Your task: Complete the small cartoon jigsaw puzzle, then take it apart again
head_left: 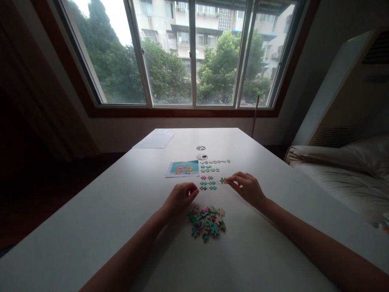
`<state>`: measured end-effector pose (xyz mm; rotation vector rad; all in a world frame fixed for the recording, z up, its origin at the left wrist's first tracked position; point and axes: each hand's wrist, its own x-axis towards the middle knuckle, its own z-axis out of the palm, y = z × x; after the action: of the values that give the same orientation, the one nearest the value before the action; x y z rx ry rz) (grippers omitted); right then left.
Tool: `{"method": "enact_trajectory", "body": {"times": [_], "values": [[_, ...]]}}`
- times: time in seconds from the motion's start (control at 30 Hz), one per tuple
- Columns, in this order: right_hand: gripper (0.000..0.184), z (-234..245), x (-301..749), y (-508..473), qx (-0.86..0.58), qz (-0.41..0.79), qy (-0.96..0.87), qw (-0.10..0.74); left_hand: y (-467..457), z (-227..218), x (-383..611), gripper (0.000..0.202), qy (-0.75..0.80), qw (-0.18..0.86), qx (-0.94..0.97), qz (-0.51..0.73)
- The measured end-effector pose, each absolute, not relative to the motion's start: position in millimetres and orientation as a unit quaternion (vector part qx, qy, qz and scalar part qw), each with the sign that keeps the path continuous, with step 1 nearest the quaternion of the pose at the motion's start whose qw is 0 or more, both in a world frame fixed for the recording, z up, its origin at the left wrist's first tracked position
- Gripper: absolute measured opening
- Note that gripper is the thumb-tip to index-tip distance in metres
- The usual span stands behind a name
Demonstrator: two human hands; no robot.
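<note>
My right hand (247, 188) pinches a yellow-green jigsaw piece (223, 180) between thumb and fingertips, just right of the sorted rows. With fingers curled in, my left hand (181, 195) rests on the table by the lower left end of those rows. Its fingertips are close beside a green jigsaw piece (203, 188); whether they touch it or hold anything is hidden. Ahead of both hands lie short rows of teal and pink jigsaw pieces (212, 183). A heap of mixed jigsaw pieces (209, 221), some showing pale backs, lies nearer to me between my forearms.
A colourful reference picture (184, 168) lies left of the rows. Two round objects (201, 157) sit behind them. White paper (154, 139) lies at the far left of the white table (100, 211). A covered sofa (328, 174) stands at right, a window beyond.
</note>
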<state>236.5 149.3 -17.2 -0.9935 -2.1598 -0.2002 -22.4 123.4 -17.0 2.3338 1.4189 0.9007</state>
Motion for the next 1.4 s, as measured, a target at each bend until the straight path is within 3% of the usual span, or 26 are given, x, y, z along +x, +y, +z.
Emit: {"method": "enact_trajectory", "body": {"times": [0.37,0.67,1.13,1.4], "values": [[0.015,-39,234,170,-0.459,0.039,-0.836,0.299,124,-18,-21,0.02,0.492,0.136,0.805,0.302],[0.019,-41,228,164,-0.358,0.01,-0.891,0.28,124,-19,-20,0.02,0.49,0.134,0.807,0.3],[0.023,-39,227,165,-0.363,0.007,-0.894,0.263,124,-19,-20,0.018,0.487,0.129,0.812,0.294],[0.021,-19,230,146,-0.254,0.1,-0.929,0.249,124,-19,-20,0.019,0.484,0.122,0.815,0.294]]}}
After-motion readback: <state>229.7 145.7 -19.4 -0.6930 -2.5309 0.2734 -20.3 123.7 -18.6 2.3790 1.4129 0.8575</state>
